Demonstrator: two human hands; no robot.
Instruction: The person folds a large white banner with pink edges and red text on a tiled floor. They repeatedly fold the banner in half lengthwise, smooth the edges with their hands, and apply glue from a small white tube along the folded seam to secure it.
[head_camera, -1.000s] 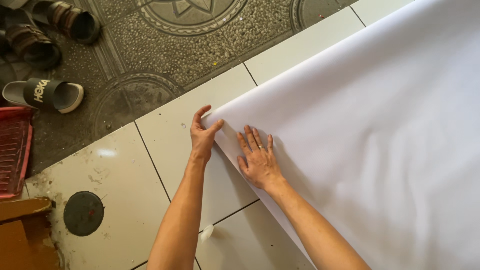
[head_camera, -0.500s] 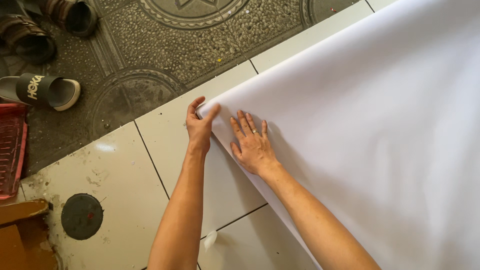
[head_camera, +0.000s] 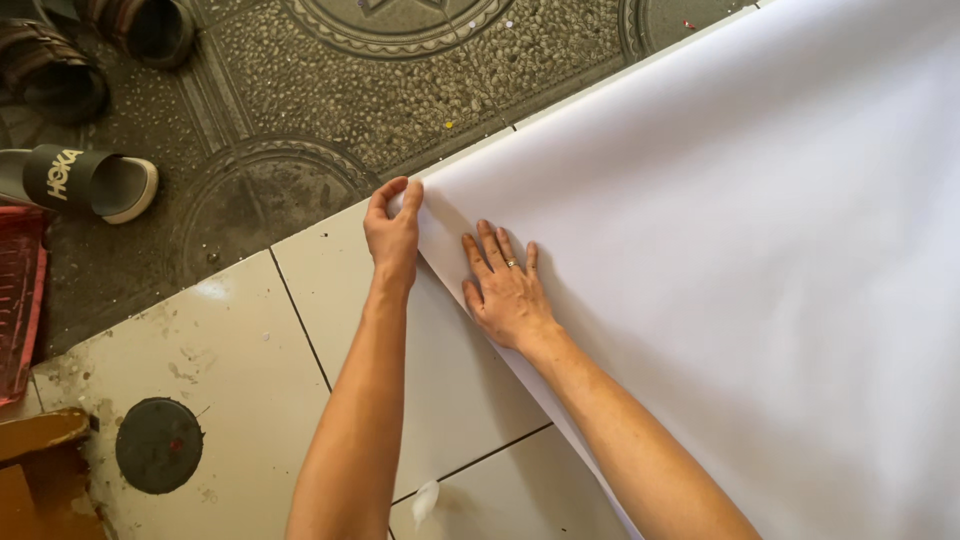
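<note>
A large white sheet (head_camera: 740, 270) lies spread over the floor and fills the right half of the view. My left hand (head_camera: 393, 232) pinches the sheet's near corner between thumb and fingers at the edge of the white tiles. My right hand (head_camera: 505, 288) lies flat on the sheet just right of that corner, fingers spread, a ring on one finger. Both forearms reach in from the bottom of the view.
White floor tiles (head_camera: 250, 360) meet a dark patterned pebble floor (head_camera: 400, 80) at the top. A black slide sandal (head_camera: 90, 180) and dark sandals (head_camera: 60, 70) lie at top left. A red mat (head_camera: 18, 300), a round dark drain cover (head_camera: 158, 445) and a brown wooden piece (head_camera: 40, 470) sit at left.
Both hands have shifted with the sheet's corner toward the pebble floor; the corner now lies at the tile edge. The left hand keeps its pinch, the right hand stays flat.
</note>
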